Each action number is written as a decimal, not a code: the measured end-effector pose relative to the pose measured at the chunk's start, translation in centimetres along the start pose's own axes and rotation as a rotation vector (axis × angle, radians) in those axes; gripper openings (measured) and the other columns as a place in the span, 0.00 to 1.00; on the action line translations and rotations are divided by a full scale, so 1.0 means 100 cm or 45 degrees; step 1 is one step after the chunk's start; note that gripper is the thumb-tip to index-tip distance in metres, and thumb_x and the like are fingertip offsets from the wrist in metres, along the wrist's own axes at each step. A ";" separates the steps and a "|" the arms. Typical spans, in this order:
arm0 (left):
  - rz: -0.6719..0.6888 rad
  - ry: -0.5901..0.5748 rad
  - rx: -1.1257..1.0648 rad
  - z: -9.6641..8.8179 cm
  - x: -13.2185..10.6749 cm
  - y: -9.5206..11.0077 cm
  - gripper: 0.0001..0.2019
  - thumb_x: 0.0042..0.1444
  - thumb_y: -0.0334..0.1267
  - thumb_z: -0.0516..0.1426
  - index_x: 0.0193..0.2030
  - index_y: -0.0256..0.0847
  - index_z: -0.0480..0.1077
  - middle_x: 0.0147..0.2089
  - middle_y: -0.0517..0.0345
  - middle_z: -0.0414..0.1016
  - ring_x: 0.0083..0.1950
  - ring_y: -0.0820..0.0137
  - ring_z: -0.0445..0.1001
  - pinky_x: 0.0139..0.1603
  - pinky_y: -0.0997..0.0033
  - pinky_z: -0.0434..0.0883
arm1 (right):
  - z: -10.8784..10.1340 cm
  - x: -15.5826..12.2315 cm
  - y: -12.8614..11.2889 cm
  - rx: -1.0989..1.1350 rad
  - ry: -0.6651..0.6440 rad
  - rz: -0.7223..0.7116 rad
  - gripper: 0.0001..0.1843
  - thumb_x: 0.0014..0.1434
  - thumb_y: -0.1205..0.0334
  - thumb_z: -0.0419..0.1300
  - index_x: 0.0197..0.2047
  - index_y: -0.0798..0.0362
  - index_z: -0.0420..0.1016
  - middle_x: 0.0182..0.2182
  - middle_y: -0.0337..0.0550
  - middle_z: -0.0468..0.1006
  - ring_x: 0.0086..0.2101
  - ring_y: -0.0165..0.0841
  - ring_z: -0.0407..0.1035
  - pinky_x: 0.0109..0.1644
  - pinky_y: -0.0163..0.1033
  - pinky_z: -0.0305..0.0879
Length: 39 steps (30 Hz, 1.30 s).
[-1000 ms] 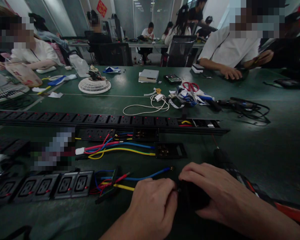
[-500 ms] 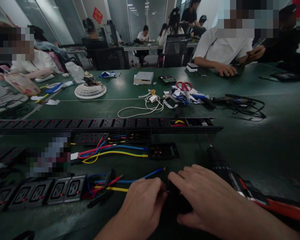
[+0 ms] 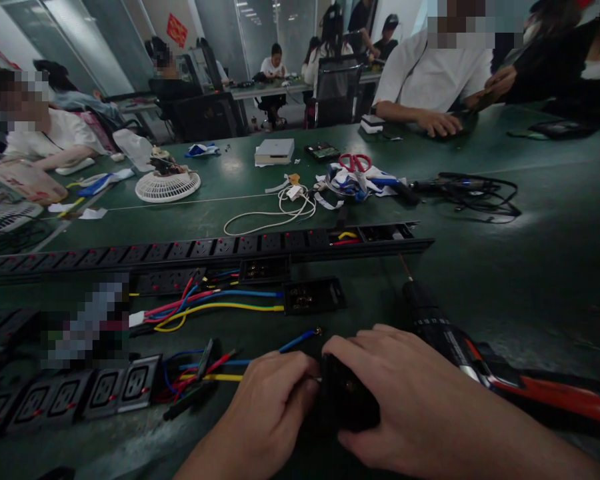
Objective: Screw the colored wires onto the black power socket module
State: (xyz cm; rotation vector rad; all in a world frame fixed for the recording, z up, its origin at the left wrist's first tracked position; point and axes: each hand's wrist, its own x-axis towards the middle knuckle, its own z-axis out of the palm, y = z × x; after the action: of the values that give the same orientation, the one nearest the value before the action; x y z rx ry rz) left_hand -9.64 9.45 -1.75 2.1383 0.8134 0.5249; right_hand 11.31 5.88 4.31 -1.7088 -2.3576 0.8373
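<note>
My right hand (image 3: 405, 383) is wrapped round a black plastic terminal housing (image 3: 353, 403), its thumb low and its fingers over the top. A brassy glint shows inside the dark housing. Close to its left side, my left hand (image 3: 273, 403) is closed in a pinch on a yellow wire (image 3: 223, 378), with a small pale tip showing at the fingertips. Above that hand a blue wire (image 3: 299, 341) ends in a ring terminal. Both wires lead from a socket strip (image 3: 100, 392) on the left, beside a red wire (image 3: 223, 359) lying loose.
A power drill (image 3: 460, 353) lies right of my right hand, its bit pointing away. Beyond are a wired terminal housing (image 3: 315, 297), a long socket strip (image 3: 177, 250), scissors (image 3: 355, 162) and a white fan grille (image 3: 168, 187). Other people sit around the green table (image 3: 545, 267).
The black housing has tilted up and shows more between my hands. My left fingertips are at its left side. The whole view has shifted slightly.
</note>
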 end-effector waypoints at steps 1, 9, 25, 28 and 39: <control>-0.029 -0.013 -0.049 -0.002 0.000 0.001 0.08 0.67 0.34 0.48 0.38 0.45 0.66 0.34 0.62 0.71 0.35 0.69 0.70 0.37 0.70 0.61 | 0.000 -0.001 0.001 0.061 0.016 -0.010 0.19 0.49 0.63 0.69 0.43 0.50 0.68 0.37 0.35 0.69 0.38 0.39 0.63 0.45 0.43 0.55; -0.169 -0.112 -0.289 -0.011 0.001 0.004 0.08 0.67 0.37 0.49 0.36 0.45 0.66 0.32 0.65 0.68 0.35 0.71 0.67 0.36 0.73 0.60 | 0.003 -0.003 0.012 0.399 -0.008 -0.031 0.22 0.47 0.69 0.66 0.45 0.44 0.69 0.38 0.26 0.70 0.39 0.30 0.63 0.43 0.35 0.52; -0.191 -0.218 -0.027 -0.002 0.006 0.004 0.06 0.64 0.31 0.53 0.35 0.44 0.64 0.31 0.67 0.67 0.33 0.73 0.67 0.34 0.71 0.55 | 0.001 0.008 -0.007 -0.327 -0.289 0.173 0.27 0.47 0.56 0.76 0.47 0.49 0.72 0.40 0.40 0.71 0.39 0.47 0.68 0.45 0.57 0.66; -0.193 -0.214 0.014 0.000 0.006 0.002 0.07 0.63 0.29 0.53 0.34 0.44 0.63 0.31 0.67 0.68 0.33 0.72 0.67 0.34 0.71 0.56 | 0.004 0.010 -0.007 -0.412 -0.292 0.130 0.28 0.46 0.53 0.77 0.46 0.51 0.72 0.38 0.41 0.71 0.38 0.47 0.68 0.45 0.57 0.67; -0.195 -0.233 0.086 -0.001 0.006 0.005 0.08 0.64 0.28 0.51 0.35 0.44 0.64 0.33 0.65 0.69 0.35 0.70 0.68 0.36 0.70 0.58 | 0.013 0.008 -0.012 -0.472 -0.265 0.198 0.37 0.41 0.43 0.79 0.45 0.54 0.69 0.33 0.45 0.71 0.34 0.49 0.70 0.39 0.56 0.70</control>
State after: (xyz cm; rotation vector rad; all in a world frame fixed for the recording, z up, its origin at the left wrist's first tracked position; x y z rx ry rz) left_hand -9.07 9.64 -1.26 2.1271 0.8920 0.2216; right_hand 9.52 5.84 3.61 -2.0564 -2.6827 0.6571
